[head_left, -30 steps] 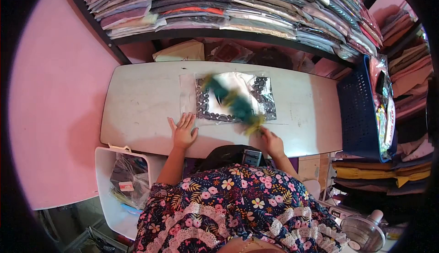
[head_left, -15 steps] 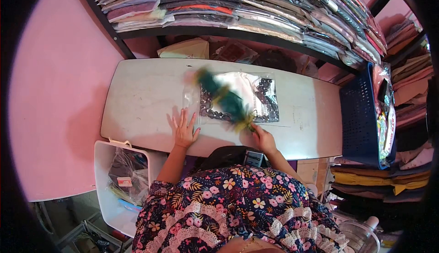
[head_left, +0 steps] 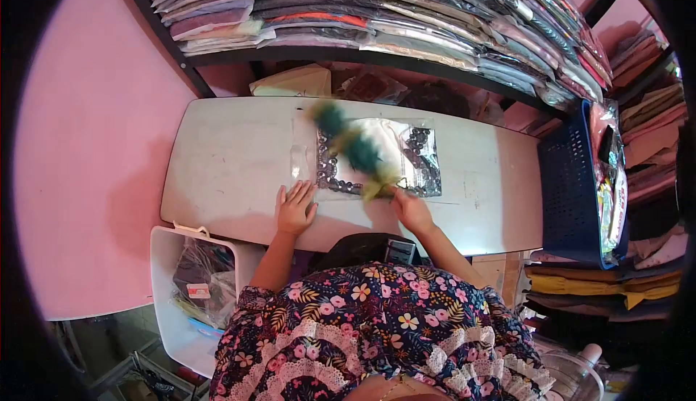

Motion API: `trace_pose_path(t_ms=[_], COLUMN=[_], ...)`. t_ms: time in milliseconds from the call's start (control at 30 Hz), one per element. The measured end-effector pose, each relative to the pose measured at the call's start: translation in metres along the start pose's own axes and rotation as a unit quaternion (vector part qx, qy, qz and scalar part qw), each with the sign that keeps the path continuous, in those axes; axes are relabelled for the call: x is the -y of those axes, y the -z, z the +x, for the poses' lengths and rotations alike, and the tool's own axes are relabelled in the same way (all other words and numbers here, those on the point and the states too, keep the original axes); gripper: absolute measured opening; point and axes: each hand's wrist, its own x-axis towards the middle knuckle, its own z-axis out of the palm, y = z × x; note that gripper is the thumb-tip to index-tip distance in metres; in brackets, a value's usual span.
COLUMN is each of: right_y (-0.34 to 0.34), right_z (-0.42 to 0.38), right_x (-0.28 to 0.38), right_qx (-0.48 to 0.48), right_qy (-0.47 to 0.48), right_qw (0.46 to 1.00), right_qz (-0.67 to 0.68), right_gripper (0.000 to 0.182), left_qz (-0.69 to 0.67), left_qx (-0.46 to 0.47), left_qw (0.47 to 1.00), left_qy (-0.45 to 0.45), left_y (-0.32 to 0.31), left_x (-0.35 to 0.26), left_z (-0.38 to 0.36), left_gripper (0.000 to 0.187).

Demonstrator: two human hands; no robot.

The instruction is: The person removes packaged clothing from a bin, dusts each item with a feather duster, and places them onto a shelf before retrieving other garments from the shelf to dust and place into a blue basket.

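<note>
Tabletop [head_left: 225, 162] offered passage left of the fingers of the left hand [head_left: 296, 214] and right of those of the right hand [head_left: 413, 214]; a feather duster [head_left: 361, 153] blocked the way forward from the right fingers; farther right, a blue basket [head_left: 565, 191] stood as barrier.

Blue basket [head_left: 564, 194] beside stacked garments [head_left: 602, 285]
</note>
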Motion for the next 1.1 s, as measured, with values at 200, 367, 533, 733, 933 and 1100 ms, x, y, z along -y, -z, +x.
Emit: trace_pose_path(t_ms=[200,367,533,733,933,1100], right_y=[0.017,0.034,0.037,0.052,0.084,0.098], right_z=[-0.027,-0.05,-0.08,-0.098,-0.106,-0.084], right_x=[-0.028,-0.047,-0.04,-0.085,-0.106,-0.091], right_qx=[-0.014,-0.202,-0.043,-0.168,-0.212,-0.295], right_qy=[-0.086,-0.167,-0.152,-0.32,-0.358,-0.139], right_qw=[0.991,0.963,0.981,0.929,0.896,0.935], right_qz=[-0.098,-0.061,-0.111,-0.076,-0.155,-0.14], right_gripper=[0.037,0.034,0.043,0.046,0.049,0.054], left_qz=[0.0,-0.007,0.008,-0.067,0.013,0.098], left_qx=[-0.003,-0.009,-0.044,-0.081,-0.077,-0.088], left_qw=[1.0,1.0,0.999,0.993,0.988,0.984], left_qy=[0.007,0.002,-0.012,-0.06,-0.132,-0.12], left_y=[0.0,-0.007,-0.001,0.012,0.01,0.022], left_x=[0.0,0.005,0.002,-0.007,0.011,0.037], left_z=[-0.002,-0.001,-0.004,0.0,0.026,0.057], left_gripper=[0.05,0.049,0.052,0.032,0.008,0.009])
